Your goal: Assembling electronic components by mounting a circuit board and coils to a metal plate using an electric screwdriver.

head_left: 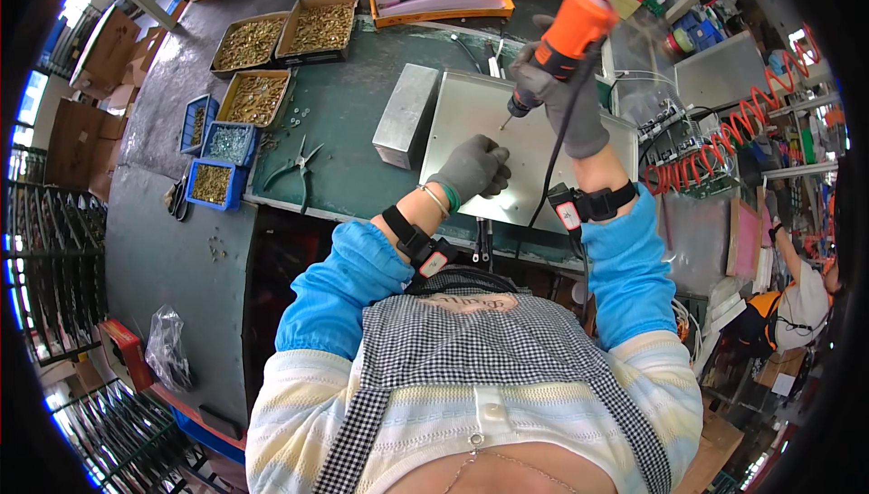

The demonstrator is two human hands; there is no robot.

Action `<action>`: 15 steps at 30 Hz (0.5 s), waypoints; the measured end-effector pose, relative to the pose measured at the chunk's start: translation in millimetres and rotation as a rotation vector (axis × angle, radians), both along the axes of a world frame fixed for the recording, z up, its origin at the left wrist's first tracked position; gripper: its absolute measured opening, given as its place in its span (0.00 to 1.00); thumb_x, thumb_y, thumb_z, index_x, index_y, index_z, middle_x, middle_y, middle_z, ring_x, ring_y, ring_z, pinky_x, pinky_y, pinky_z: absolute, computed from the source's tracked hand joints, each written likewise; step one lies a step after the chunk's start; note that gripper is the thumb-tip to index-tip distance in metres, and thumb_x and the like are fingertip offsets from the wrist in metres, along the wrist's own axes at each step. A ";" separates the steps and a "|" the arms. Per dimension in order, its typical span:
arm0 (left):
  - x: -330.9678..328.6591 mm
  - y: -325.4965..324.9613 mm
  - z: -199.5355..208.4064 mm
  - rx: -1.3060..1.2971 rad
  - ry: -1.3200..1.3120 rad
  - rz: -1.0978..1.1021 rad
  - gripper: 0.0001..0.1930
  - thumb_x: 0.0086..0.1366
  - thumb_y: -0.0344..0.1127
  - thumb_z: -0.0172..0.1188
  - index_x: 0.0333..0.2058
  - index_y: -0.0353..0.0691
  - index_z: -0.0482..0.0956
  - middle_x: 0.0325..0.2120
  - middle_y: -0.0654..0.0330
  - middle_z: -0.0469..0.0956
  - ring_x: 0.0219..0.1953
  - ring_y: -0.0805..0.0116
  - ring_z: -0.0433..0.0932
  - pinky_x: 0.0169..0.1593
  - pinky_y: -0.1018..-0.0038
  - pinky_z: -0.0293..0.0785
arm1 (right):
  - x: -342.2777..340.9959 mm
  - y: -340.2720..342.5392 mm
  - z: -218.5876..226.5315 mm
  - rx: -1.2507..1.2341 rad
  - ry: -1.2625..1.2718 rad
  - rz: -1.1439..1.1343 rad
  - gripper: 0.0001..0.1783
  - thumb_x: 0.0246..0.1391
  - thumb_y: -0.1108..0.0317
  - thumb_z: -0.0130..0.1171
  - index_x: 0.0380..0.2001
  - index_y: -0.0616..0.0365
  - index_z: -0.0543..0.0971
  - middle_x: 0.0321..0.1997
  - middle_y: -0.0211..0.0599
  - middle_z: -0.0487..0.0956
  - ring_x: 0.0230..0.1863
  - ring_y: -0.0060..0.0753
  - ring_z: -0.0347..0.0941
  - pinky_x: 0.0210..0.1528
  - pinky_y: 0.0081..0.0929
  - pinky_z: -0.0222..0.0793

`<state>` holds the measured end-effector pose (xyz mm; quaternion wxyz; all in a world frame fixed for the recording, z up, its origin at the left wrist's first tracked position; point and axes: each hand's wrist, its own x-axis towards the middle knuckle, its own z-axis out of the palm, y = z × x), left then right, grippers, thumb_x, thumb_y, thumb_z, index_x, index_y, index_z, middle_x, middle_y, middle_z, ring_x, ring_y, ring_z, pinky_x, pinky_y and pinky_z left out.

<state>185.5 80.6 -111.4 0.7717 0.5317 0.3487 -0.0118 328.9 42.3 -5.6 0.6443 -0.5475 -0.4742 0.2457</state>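
My right hand (566, 96), in a grey glove, grips an orange and black power screwdriver (575, 28). Its thin bit points down toward a pale sheet-metal panel (466, 105) lying on the bench; I cannot tell whether the tip touches anything. Close to the bit, my left hand (472, 168), also gloved, is over the panel with its fingers curled in. Whatever those fingers may hold is hidden. A black cord (558, 146) hangs from the tool across the panel. Left of the panel stands a silver metal box (406, 118).
Green-handled pliers (297, 168) lie left of the box. Cardboard trays of brass-coloured fasteners (319, 27) and blue bins of small hardware (214, 184) stand farther left. An orange tray (444, 16) is at the back. A red coiled hose (724, 146) hangs right; another person (797, 299) is beyond.
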 end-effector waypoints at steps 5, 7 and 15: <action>-19.9 -0.7 1.6 -0.153 -0.260 0.115 0.15 0.71 0.36 0.54 0.51 0.31 0.72 0.33 0.59 0.79 0.26 0.73 0.77 0.29 0.77 0.78 | 6.3 -31.0 32.7 0.326 0.313 -0.048 0.28 0.53 0.74 0.61 0.57 0.63 0.65 0.33 0.39 0.78 0.32 0.32 0.77 0.41 0.37 0.77; -25.3 -1.9 2.1 -0.198 -0.330 0.205 0.18 0.70 0.34 0.57 0.54 0.31 0.72 0.34 0.60 0.80 0.30 0.75 0.77 0.32 0.79 0.79 | 4.0 -53.0 39.1 0.408 0.415 0.014 0.21 0.55 0.70 0.61 0.51 0.61 0.68 0.33 0.38 0.76 0.36 0.33 0.75 0.48 0.42 0.74; -33.3 -9.6 3.5 0.001 -0.347 0.056 0.20 0.67 0.31 0.60 0.55 0.30 0.72 0.37 0.57 0.81 0.32 0.75 0.79 0.35 0.78 0.80 | -0.8 -93.8 19.9 0.312 0.534 -0.074 0.12 0.57 0.63 0.61 0.37 0.58 0.72 0.33 0.34 0.73 0.38 0.32 0.73 0.54 0.43 0.72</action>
